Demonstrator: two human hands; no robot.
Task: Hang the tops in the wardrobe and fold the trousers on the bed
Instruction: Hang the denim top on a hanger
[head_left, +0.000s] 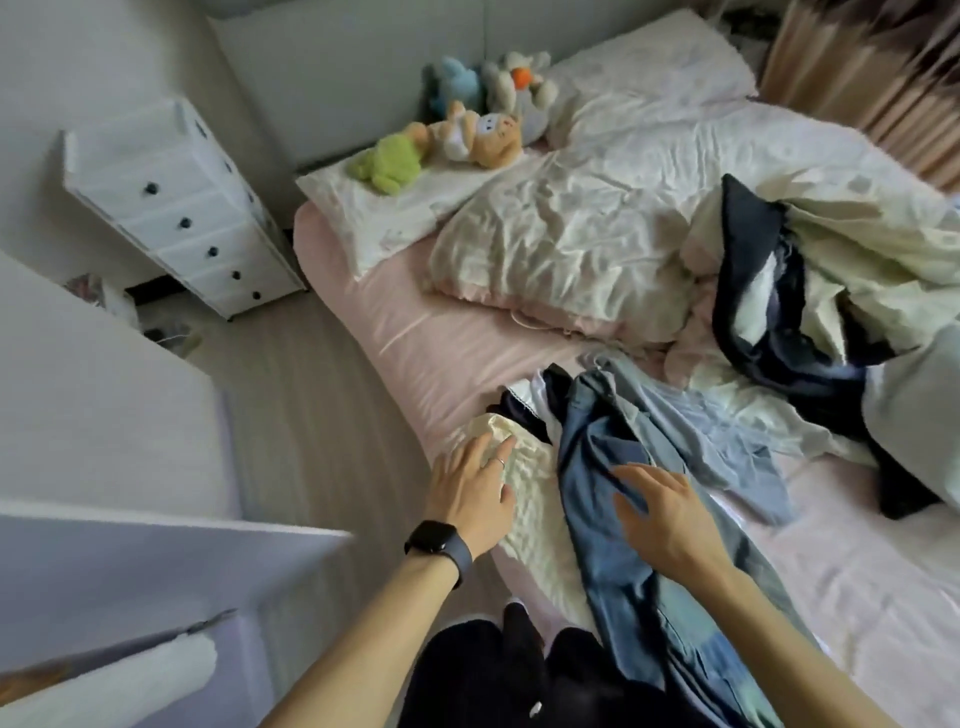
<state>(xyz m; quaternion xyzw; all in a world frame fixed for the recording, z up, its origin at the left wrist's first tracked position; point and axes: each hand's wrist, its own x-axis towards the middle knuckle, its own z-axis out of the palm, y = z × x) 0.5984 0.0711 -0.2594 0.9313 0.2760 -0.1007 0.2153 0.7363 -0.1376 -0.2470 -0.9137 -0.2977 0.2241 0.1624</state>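
Blue jeans lie crumpled at the near edge of the bed. The right hand is spread on them and the left hand lies flat on the cream garment alongside (neither grips anything). Tugging the jeans could drag that garment onto the floor.

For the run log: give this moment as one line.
left hand flat on cream garment | right hand on blue trousers | both garments on bed | trousers unfolded

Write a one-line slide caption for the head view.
Left hand flat on a cream garment, right hand on blue trousers, at the edge of a pink-sheeted bed.
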